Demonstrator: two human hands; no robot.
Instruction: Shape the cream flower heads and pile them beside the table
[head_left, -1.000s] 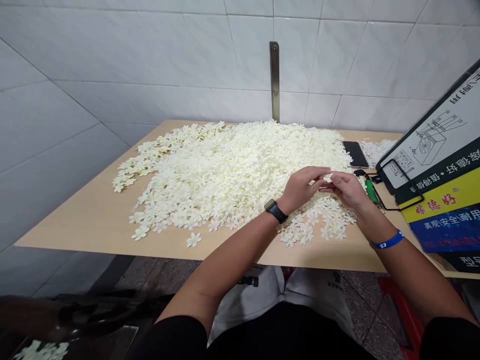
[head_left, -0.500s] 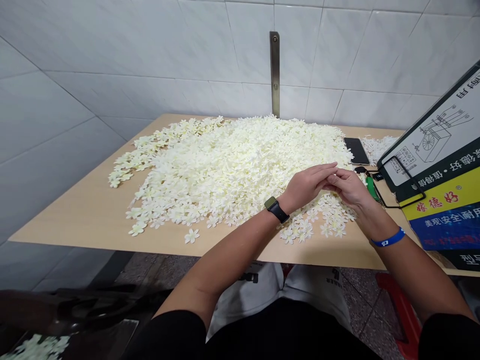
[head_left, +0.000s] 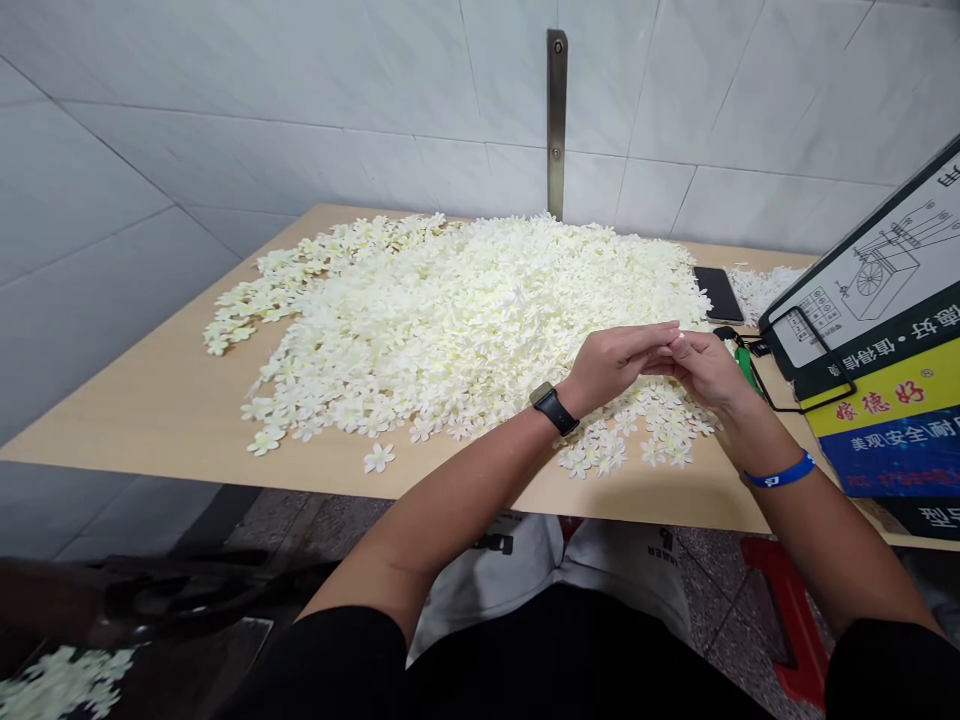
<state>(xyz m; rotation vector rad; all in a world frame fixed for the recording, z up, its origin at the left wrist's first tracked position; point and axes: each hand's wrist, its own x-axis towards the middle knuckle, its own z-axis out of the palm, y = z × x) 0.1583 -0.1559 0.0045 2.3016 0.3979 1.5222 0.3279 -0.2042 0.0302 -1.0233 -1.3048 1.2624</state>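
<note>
A big heap of small cream-white fabric flowers [head_left: 465, 310] covers the middle of a light wooden table [head_left: 150, 410]. Both my hands meet just above its right front edge. My left hand [head_left: 611, 362], with a dark watch on the wrist, has its fingers pressed together against the fingertips of my right hand [head_left: 705, 372], which wears a blue wristband. The fingers of both pinch at something small between them that I cannot make out. Loose flowers [head_left: 645, 440] lie under the hands.
A black phone [head_left: 718, 293] lies at the back right beside a small white pile [head_left: 761, 285]. A green object [head_left: 742, 368] and printed cartons [head_left: 877, 350] stand at the right. A metal strip [head_left: 556, 120] runs up the tiled wall. More flowers [head_left: 52, 680] lie on the floor, bottom left.
The view has tilted a little, so the table sits lower left in the picture. My hands stay together, the fingertips closing tighter; the flower seen between them a second ago is hidden.
</note>
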